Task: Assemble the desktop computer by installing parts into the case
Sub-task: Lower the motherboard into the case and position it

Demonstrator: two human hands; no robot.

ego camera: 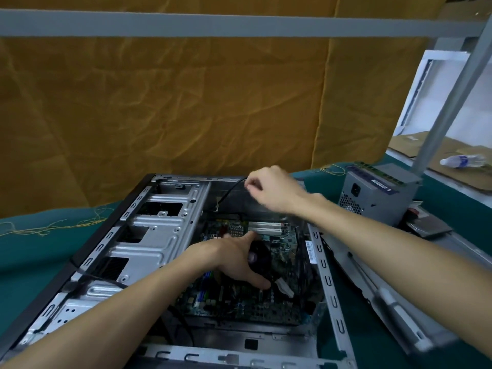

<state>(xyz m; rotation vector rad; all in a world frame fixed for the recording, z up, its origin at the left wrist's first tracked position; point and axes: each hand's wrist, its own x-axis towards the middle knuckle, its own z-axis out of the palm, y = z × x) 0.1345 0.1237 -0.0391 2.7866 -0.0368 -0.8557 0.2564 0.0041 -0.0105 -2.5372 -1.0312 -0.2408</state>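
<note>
My left hand (234,258) spans the black cooler fan (259,255) on the motherboard (239,302) inside the open case (149,235), thumb and fingers spread to clasp its rim. It should be light but rigid, so I'd hold the housing, never the blades or the fragile board beneath. My right hand (269,189) pinches a thin black cable (230,194) at the case's far wall; it looks limp and springy, best held near its end.

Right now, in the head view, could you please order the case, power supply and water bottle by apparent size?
Largest: case
Then: power supply
Smallest: water bottle, which lies farthest away, so nearness exaggerates the gap.
</note>
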